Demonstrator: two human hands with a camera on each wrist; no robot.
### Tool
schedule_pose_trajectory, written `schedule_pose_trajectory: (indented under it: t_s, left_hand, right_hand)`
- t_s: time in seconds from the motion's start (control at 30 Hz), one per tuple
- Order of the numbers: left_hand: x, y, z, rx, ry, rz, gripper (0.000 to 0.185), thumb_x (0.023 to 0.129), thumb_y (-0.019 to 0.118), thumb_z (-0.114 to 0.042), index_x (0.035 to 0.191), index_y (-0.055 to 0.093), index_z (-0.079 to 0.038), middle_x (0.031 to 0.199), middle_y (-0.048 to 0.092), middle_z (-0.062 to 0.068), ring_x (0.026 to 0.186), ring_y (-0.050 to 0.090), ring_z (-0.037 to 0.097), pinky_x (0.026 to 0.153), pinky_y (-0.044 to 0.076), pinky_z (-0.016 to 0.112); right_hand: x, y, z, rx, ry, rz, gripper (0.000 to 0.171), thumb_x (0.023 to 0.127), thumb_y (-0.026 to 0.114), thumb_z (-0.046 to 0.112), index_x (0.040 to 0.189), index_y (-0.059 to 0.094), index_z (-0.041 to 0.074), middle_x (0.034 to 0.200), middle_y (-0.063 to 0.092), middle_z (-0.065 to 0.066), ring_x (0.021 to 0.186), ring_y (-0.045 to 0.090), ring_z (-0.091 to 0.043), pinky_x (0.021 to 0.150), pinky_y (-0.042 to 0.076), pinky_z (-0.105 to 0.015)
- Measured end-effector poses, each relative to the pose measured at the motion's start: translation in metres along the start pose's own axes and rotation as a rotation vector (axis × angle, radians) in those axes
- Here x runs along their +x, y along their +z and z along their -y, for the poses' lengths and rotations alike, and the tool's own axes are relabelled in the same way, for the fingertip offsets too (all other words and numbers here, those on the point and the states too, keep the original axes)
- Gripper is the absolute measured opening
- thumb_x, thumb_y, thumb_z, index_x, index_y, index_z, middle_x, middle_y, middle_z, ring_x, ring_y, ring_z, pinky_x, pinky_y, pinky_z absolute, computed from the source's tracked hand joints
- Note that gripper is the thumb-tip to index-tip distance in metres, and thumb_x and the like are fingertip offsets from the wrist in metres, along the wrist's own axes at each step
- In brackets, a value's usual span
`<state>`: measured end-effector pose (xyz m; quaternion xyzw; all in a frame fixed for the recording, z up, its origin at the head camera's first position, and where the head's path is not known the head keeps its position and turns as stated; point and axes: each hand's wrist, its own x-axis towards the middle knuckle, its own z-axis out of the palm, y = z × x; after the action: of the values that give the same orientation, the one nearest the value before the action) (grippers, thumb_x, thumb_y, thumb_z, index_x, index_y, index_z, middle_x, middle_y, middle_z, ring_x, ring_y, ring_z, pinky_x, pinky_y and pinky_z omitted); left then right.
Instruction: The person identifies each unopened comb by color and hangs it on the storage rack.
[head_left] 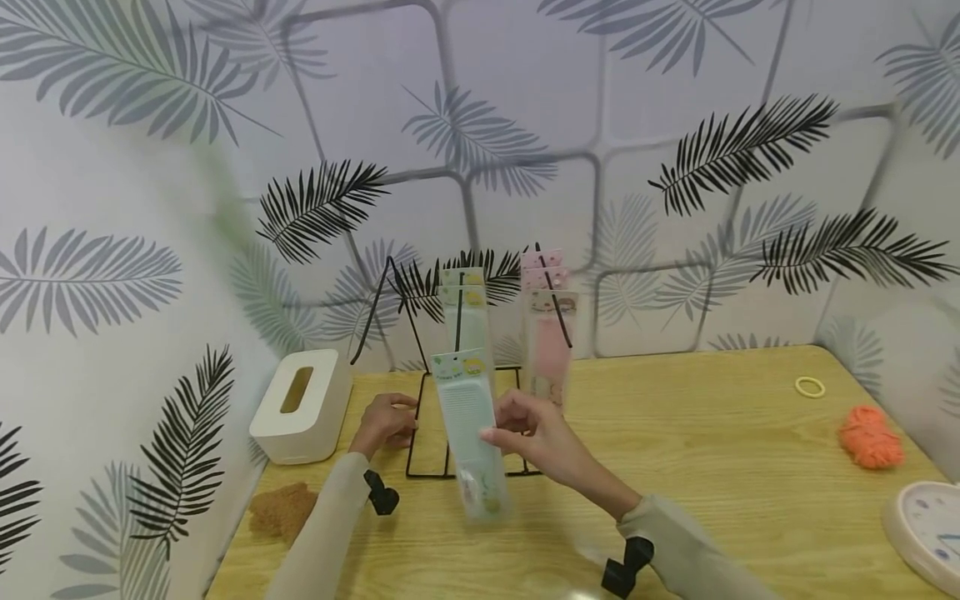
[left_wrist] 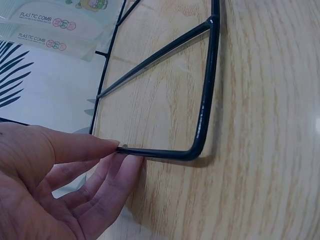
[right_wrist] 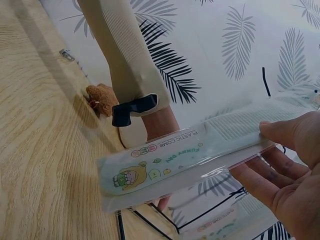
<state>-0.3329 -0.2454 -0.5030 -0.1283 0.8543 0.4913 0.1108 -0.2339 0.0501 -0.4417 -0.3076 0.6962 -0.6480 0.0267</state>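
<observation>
My right hand (head_left: 543, 433) pinches a packaged pale green plastic comb (right_wrist: 185, 155) by its edge, thumb on the front and fingers behind. The comb hangs roughly upright, its header card overlapping the tip of the middle hook in the head view. With thumb and fingertips, my left hand (head_left: 386, 423) grips the left side of the base of a black wire display rack (left_wrist: 165, 153). Behind the held comb, more packaged green combs (head_left: 463, 312) hang on the middle hook. Pink packaged combs (head_left: 551, 346) hang on the right hook, while the left hook (head_left: 370, 321) is bare.
A white tissue box (head_left: 322, 421) stands left of the rack, with a brown fuzzy item (head_left: 283, 510) in front of it. Toward the right lie a yellow ring (head_left: 810, 387), an orange fluffy bundle (head_left: 870, 437) and a round clock (head_left: 930, 529). A leaf-patterned wall backs the wooden table (head_left: 690, 467).
</observation>
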Motion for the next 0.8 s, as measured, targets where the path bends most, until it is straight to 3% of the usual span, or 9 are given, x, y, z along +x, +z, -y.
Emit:
schedule_pose_trajectory:
  t_s: [0.13, 0.33, 0.53, 0.8]
  left_hand:
    - [-0.002, 0.0, -0.001, -0.004, -0.005, 0.005, 0.045, 0.092, 0.069, 0.004, 0.137, 0.067, 0.0, 0.103, 0.074, 0.017, 0.071, 0.066, 0.016, 0.063, 0.063, 0.033]
    - [-0.005, 0.0, -0.003, -0.008, -0.002, 0.004, 0.046, 0.092, 0.068, 0.004, 0.137, 0.066, 0.0, 0.107, 0.074, 0.018, 0.073, 0.067, 0.018, 0.066, 0.064, 0.035]
    - [-0.006, 0.0, -0.004, -0.003, 0.004, -0.002, 0.045, 0.092, 0.068, 0.004, 0.137, 0.066, 0.0, 0.104, 0.074, 0.019, 0.073, 0.068, 0.018, 0.066, 0.064, 0.035]
    - [-0.005, 0.0, -0.004, 0.007, 0.003, -0.006, 0.043, 0.093, 0.068, 0.004, 0.136, 0.067, 0.0, 0.11, 0.074, 0.021, 0.074, 0.069, 0.018, 0.066, 0.064, 0.035]
  right_hand:
    - [0.003, 0.003, -0.001, 0.023, -0.016, -0.011, 0.012, 0.099, 0.071, 0.005, 0.107, 0.065, -0.001, 0.099, 0.074, -0.021, 0.083, 0.075, -0.018, 0.071, 0.065, -0.049]
    - [0.012, 0.002, -0.006, -0.004, 0.033, -0.058, 0.014, 0.099, 0.071, 0.005, 0.107, 0.062, -0.001, 0.097, 0.073, -0.02, 0.079, 0.073, -0.016, 0.071, 0.064, -0.038]
    - [0.032, -0.002, -0.016, -0.044, 0.066, -0.179, 0.017, 0.096, 0.076, 0.008, 0.107, 0.065, -0.001, 0.094, 0.074, -0.022, 0.083, 0.074, -0.023, 0.076, 0.064, -0.053]
    - [0.055, -0.003, -0.027, -0.122, 0.058, -0.284, 0.026, 0.096, 0.077, 0.01, 0.119, 0.071, -0.002, 0.099, 0.076, -0.022, 0.087, 0.075, -0.035, 0.073, 0.065, -0.047]
